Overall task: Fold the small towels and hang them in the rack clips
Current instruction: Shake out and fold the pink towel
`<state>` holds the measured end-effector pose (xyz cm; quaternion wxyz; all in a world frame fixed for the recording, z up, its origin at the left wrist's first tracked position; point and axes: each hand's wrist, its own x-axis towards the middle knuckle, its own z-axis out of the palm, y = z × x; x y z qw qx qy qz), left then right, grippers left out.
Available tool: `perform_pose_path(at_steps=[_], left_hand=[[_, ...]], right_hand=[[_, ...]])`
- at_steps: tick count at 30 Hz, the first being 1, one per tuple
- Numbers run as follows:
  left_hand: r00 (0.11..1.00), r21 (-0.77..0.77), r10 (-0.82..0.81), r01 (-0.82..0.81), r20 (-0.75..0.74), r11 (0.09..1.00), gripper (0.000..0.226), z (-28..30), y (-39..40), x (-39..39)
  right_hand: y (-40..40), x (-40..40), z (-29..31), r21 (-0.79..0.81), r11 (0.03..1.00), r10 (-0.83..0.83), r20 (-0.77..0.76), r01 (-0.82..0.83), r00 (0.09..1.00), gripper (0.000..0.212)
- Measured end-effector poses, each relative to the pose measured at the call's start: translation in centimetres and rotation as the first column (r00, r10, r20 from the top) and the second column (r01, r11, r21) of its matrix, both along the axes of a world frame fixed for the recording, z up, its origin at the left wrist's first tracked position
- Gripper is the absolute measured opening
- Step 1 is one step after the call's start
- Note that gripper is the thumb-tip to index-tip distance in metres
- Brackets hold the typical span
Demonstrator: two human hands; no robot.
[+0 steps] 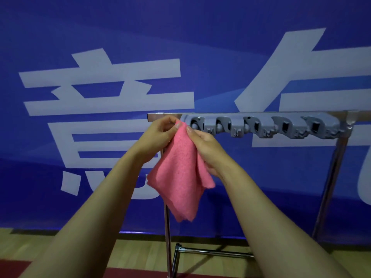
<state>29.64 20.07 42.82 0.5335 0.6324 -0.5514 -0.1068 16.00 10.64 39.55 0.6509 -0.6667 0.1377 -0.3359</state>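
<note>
From the head view, your left hand (160,135) pinches the top corner of the pink towel (180,173), fingers curled on the cloth just beside the left end of the grey clip strip (265,126). Your right hand (206,149) grips the same towel along its right edge, thumb pressed on the front face, fingers wrapped behind the fold. The towel hangs folded between your hands, its lower point dangling in front of the rack's left upright (167,237).

The clip strip runs rightward along the chrome top bar (156,116), with five grey clips in a row. The leftmost clip (195,123) sits just beside the towel's top corner, partly hidden behind your right thumb; whether the cloth touches it, you cannot tell. The four clips to its right hold nothing.

The bar's left end lies just behind your left fingers. The right upright (331,177) stands well apart from your hands. Behind the rack is a blue banner (100,37) with large white characters. Below the towel, the rack's lower crossbar (216,252) lies over the wooden floor (130,253).
</note>
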Motion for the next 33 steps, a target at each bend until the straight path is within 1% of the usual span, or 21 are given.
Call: perform_pose_path(at_steps=[2, 3, 4, 8, 11, 13, 16, 19, 20, 21, 22, 23, 25, 26, 27, 29, 31, 32, 33], left_hand=[[0.997, -0.076, 0.072, -0.073, -0.016, 0.994, 0.020, -0.3, -1.2, 0.4], [0.994, -0.107, 0.102, -0.104, -0.026, 0.989, 0.021, -0.5, -1.8, 0.6], [0.992, -0.123, 0.124, -0.127, -0.035, 0.984, 0.021, -0.6, -2.2, 0.7], [0.985, -0.130, 0.159, -0.167, -0.070, 0.977, 0.020, -1.1, -3.5, 1.5], [0.977, -0.091, 0.189, -0.198, -0.096, 0.976, 0.023, -1.2, -4.2, 1.6], [0.974, -0.086, 0.180, -0.193, -0.139, 0.977, 0.020, -1.4, -4.3, 1.6], [0.956, -0.070, 0.196, -0.216, -0.216, 0.974, 0.019, -2.9, -4.6, 1.7], [0.937, -0.107, 0.189, -0.229, -0.295, 0.968, 0.023, -5.3, -4.8, 1.5], [0.935, -0.100, 0.170, -0.210, -0.312, 0.973, 0.022, -5.8, -4.4, 1.3], [0.935, -0.107, 0.167, -0.209, -0.312, 0.972, 0.021, -7.2, -5.5, 1.5], [0.938, -0.075, 0.151, -0.182, -0.311, 0.980, 0.018, -8.0, -5.9, 1.4], [0.932, -0.059, 0.127, -0.156, -0.341, 0.986, 0.015, -9.0, -6.5, 1.2], [0.885, 0.012, 0.104, -0.110, -0.453, 0.994, 0.014, -11.3, -7.8, 1.3], [0.872, 0.047, 0.118, -0.108, -0.475, 0.993, 0.020, -12.5, -7.8, 1.5], [0.856, 0.043, 0.115, -0.108, -0.505, 0.993, 0.026, -13.5, -7.7, 1.6], [0.808, 0.133, 0.203, -0.155, -0.553, 0.979, 0.030, -15.1, -6.7, 1.2], [0.811, 0.346, 0.313, -0.146, -0.494, 0.927, 0.026, -17.1, -5.7, 0.1], [0.858, 0.409, 0.299, -0.116, -0.417, 0.905, 0.021, -17.6, -4.6, -0.7], [0.896, 0.434, 0.243, -0.065, -0.371, 0.899, 0.021, -18.4, -4.1, -1.4]], right_hand=[[0.1, 0.9, 0.1, 0.239, 0.968, 0.057, 0.093, -0.078, 0.994, 0.042], [0.1, 1.4, 0.2, 0.318, 0.945, 0.048, 0.110, -0.081, 0.993, 0.043], [0.1, 1.8, 0.2, 0.365, 0.929, 0.021, 0.116, -0.062, 0.993, 0.045], [-0.4, 3.0, -0.7, 0.473, 0.879, -0.133, 0.111, 0.065, 0.985, 0.047], [-0.7, 3.7, -1.4, 0.510, 0.851, -0.192, 0.075, 0.128, 0.979, 0.046], [-1.0, 4.2, -2.0, 0.490, 0.856, -0.218, 0.050, 0.166, 0.975, 0.046], [-1.0, 4.7, -2.3, 0.400, 0.882, -0.280, 0.021, 0.248, 0.960, 0.052], [-0.8, 4.9, -2.7, 0.328, 0.895, -0.318, -0.002, 0.301, 0.948, 0.055], [-0.7, 4.9, -3.1, 0.291, 0.904, -0.325, -0.007, 0.313, 0.946, 0.054], [-0.3, 4.6, -3.2, 0.245, 0.915, -0.326, -0.016, 0.320, 0.945, 0.052], [-0.2, 4.4, -3.5, 0.207, 0.925, -0.322, -0.014, 0.318, 0.947, 0.048], [0.2, 4.0, -3.8, 0.176, 0.928, -0.334, -0.009, 0.330, 0.943, 0.044], [0.7, 3.4, -4.9, 0.158, 0.936, -0.318, -0.012, 0.316, 0.948, 0.035], [0.5, 3.3, -5.6, 0.136, 0.935, -0.326, -0.041, 0.329, 0.944, 0.036], [0.1, 3.5, -6.5, 0.114, 0.930, -0.344, -0.069, 0.350, 0.936, 0.038], [-0.1, 3.2, -7.9, 0.067, 0.918, -0.378, -0.154, 0.391, 0.913, 0.040], [-0.2, 2.6, -9.5, 0.039, 0.912, -0.393, -0.208, 0.409, 0.896, 0.045], [-0.4, 2.2, -10.3, 0.024, 0.911, -0.396, -0.236, 0.412, 0.888, 0.047], [-0.5, 1.7, -11.1, 0.024, 0.910, -0.397, -0.242, 0.414, 0.886, 0.045]])
